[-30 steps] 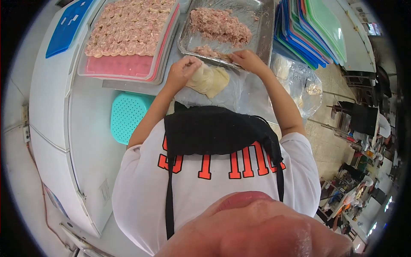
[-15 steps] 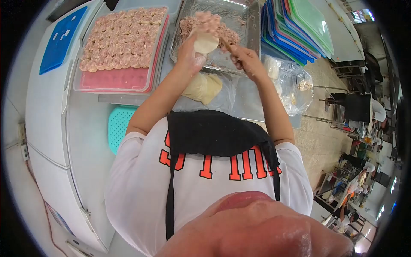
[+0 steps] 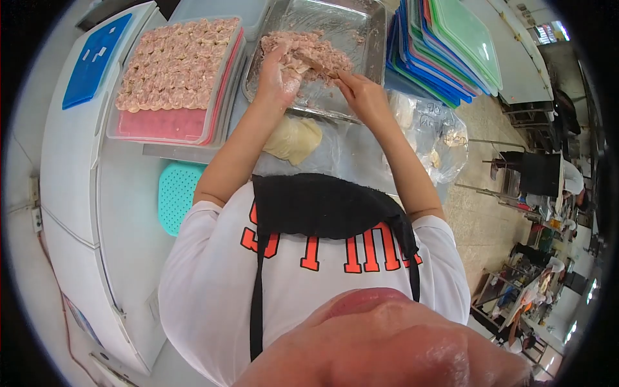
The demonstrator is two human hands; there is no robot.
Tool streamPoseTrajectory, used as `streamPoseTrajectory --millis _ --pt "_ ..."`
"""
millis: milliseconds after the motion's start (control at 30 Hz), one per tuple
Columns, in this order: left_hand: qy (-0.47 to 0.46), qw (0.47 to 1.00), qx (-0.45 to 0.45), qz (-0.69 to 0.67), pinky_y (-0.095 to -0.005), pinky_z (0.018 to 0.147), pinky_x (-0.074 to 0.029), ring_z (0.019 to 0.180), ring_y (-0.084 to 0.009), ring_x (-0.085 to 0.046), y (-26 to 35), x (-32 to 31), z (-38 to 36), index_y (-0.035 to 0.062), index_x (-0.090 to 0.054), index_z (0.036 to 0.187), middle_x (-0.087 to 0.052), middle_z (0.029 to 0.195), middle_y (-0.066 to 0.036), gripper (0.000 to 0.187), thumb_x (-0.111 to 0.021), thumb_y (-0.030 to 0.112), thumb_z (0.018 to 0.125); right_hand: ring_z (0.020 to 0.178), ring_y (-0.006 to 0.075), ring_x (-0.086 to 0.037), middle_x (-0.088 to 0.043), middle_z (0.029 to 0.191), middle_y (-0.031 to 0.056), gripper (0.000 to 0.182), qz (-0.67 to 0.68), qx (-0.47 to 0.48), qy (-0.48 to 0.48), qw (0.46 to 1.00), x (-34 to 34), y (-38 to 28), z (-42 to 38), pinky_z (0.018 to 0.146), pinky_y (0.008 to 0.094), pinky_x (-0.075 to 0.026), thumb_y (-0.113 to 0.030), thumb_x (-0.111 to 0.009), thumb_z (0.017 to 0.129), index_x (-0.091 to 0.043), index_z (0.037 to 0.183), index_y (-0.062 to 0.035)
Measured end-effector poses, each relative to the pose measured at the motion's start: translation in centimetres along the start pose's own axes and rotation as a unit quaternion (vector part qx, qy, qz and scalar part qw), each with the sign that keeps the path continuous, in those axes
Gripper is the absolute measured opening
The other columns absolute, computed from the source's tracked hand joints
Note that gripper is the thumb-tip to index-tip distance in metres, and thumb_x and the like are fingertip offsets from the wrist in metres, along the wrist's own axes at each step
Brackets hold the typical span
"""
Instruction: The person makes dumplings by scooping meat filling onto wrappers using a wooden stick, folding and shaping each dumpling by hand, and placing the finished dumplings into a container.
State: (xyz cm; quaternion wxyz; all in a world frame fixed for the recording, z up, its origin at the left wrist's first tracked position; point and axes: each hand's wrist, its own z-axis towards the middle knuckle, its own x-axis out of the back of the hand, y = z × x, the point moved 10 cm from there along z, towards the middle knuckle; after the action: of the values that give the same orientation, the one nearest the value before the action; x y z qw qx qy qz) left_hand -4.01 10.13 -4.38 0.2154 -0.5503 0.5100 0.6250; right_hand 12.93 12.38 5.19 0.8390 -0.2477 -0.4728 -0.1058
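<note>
My left hand (image 3: pixel 281 82) is cupped at the near edge of a metal tray (image 3: pixel 330 113), around a pale dough wrapper (image 3: pixel 296 67) with meat filling on it. Minced meat (image 3: pixel 303 45) lies heaped in the tray just beyond. In my right hand (image 3: pixel 363 95) is a thin wooden spatula (image 3: pixel 314 64), its tip reaching to the filling at the wrapper. Part of the wrapper is hidden by my fingers and the meat. A stack of pale yellow wrappers (image 3: pixel 293 140) rests on plastic below my left hand.
Rows of filled dumplings (image 3: pixel 174 61) fill much of a pink-bottomed tray (image 3: pixel 161 124) on the left. Coloured plastic lids (image 3: pixel 445 51) are stacked at the right, near a marked plastic bag (image 3: pixel 438 138). A turquoise perforated basket (image 3: pixel 178 197) is at lower left.
My left hand has lowered toward the tray, and the wrapper has tilted and is more covered now. The spatula has moved left, its tip now at the filling.
</note>
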Motion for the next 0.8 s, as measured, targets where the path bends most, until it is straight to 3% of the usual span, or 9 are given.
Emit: streamPoseTrajectory --millis 67,167,233,367,433,500,600,667,800 --pt "0.036 0.999 -0.008 0.024 -0.0496 0.100 -0.042 0.114 -0.0357 -0.053 0.2 -0.1 -0.9 -0.0052 -0.047 0.118 -0.054 0.120 -0.021 0.035 -0.047 0.021 0.094 0.067 0.0334 -0.063 -0.065 0.081 0.0108 0.020 -0.013 0.001 0.001 1.000 -1.2 1.6 0.3 0.056 0.0459 -0.050 -0.029 -0.055 0.091 -0.063 0.102 -0.0158" --pt "0.078 0.996 -0.031 0.033 -0.0491 0.100 -0.042 0.113 -0.0355 -0.053 0.0 3.0 -0.2 -0.0050 -0.047 0.118 -0.054 0.119 -0.022 0.036 -0.047 0.022 0.094 0.080 0.0352 -0.063 -0.065 0.089 0.0146 0.024 -0.060 -0.050 -0.070 0.994 -3.6 5.5 0.8 0.066 0.0432 -0.050 -0.030 -0.054 0.092 -0.064 0.106 -0.0141" --pt "0.085 0.995 -0.050 0.019 -0.0486 0.100 -0.042 0.113 -0.0355 -0.053 0.8 2.6 -0.9 -0.0049 -0.047 0.118 -0.054 0.120 -0.022 0.038 -0.048 0.024 0.094 0.081 0.0373 -0.063 -0.065 0.088 0.0165 0.025 -0.107 -0.100 -0.197 0.969 -4.5 7.7 0.5 0.068 0.0459 -0.050 -0.029 -0.051 0.093 -0.062 0.109 -0.0128" --pt "0.058 0.997 -0.023 -0.043 -0.0479 0.099 -0.042 0.115 -0.0354 -0.051 0.0 0.4 -1.4 0.0001 -0.048 0.123 -0.053 0.123 -0.019 0.049 -0.042 0.041 0.096 0.082 0.0389 -0.062 -0.065 0.086 0.0182 0.026 -0.067 -0.058 -0.176 0.980 -1.3 4.7 0.1 0.070 0.0472 -0.049 -0.029 -0.049 0.094 -0.060 0.110 -0.0118" --pt "0.029 0.998 -0.005 -0.054 -0.0510 0.101 -0.039 0.118 -0.0366 -0.049 -0.5 -2.3 -2.1 0.0000 -0.047 0.125 -0.051 0.127 -0.020 0.058 -0.041 0.049 0.095 0.081 0.0387 -0.062 -0.064 0.086 0.0186 0.027 0.066 0.051 -0.090 0.992 -0.2 1.5 -0.1 0.069 0.0473 -0.049 -0.030 -0.049 0.094 -0.060 0.108 -0.0099" --pt "0.105 0.994 -0.001 -0.032 -0.0559 0.106 -0.030 0.126 -0.0381 -0.041 -0.7 -3.8 -4.0 -0.0017 -0.042 0.130 -0.044 0.135 -0.022 0.072 -0.045 0.058 0.089 0.080 0.0376 -0.062 -0.064 0.086 0.0176 0.026 0.037 0.051 -0.130 0.990 0.5 2.0 -0.1 0.069 0.0466 -0.049 -0.029 -0.050 0.093 -0.060 0.108 -0.0100" --pt "0.102 0.994 0.026 -0.004 -0.0583 0.105 -0.029 0.127 -0.0392 -0.040 -1.1 -0.5 -2.9 -0.0023 -0.040 0.132 -0.042 0.137 -0.021 0.079 -0.048 0.061 0.086 0.074 0.0343 -0.063 -0.063 0.086 0.0136 0.023 -0.081 0.046 -0.201 0.975 3.0 1.4 0.1 0.067 0.0442 -0.050 -0.025 -0.054 0.091 -0.060 0.108 -0.0107" --pt "0.112 0.994 0.008 -0.008 -0.0571 0.106 -0.029 0.128 -0.0399 -0.038 -0.8 -1.8 -3.5 -0.0036 -0.040 0.131 -0.040 0.138 -0.022 0.079 -0.053 0.059 0.085 0.074 0.0327 -0.063 -0.062 0.086 0.0112 0.021 -0.029 0.067 -0.106 0.992 5.4 -0.9 0.3 0.064 0.0424 -0.051 -0.023 -0.055 0.091 -0.060 0.107 -0.0121" --pt "0.102 0.993 -0.016 -0.061 -0.0549 0.102 -0.036 0.120 -0.0414 -0.045 -0.7 -2.9 -3.6 -0.0058 -0.047 0.117 -0.049 0.124 -0.023 0.068 -0.063 0.051 0.082 0.079 0.0333 -0.063 -0.061 0.088 0.0139 0.023 0.041 0.093 -0.120 0.988 2.5 1.1 -0.1 0.067 0.0440 -0.051 -0.025 -0.055 0.091 -0.061 0.107 -0.0105"
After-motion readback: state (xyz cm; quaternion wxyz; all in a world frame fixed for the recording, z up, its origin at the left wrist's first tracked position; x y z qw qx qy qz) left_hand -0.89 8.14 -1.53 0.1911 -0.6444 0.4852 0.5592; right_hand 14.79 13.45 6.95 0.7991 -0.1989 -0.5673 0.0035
